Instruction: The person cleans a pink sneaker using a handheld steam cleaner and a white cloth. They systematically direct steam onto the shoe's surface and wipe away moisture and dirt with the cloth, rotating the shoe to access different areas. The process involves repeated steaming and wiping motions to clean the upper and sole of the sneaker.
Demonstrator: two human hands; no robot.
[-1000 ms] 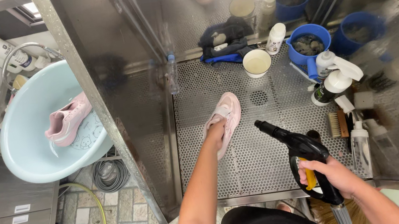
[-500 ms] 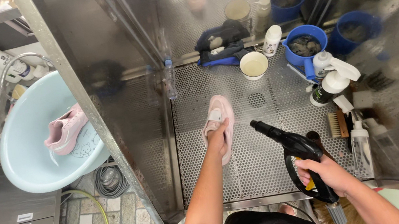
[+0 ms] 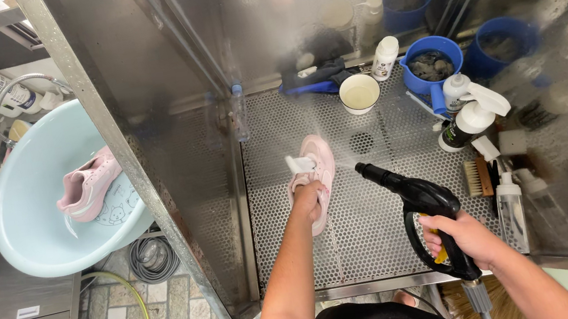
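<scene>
A person washes a pink shoe with a black spray gun.

The left hand (image 3: 310, 200) has its fingers wrapped tight around the pink shoe (image 3: 315, 170), holding it down on the metal tray with little holes (image 3: 357, 246). The right hand (image 3: 464, 237) has its fingers closed around the handle of the spray gun (image 3: 417, 199), which points at the shoe. Another pink shoe (image 3: 87, 185) lies in the light blue tub (image 3: 34, 242) on the left.

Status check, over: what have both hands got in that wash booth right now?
Left hand grips pink shoe on the perforated tray. Right hand grips black spray gun, nozzle aimed at shoe. Nothing between them.
</scene>
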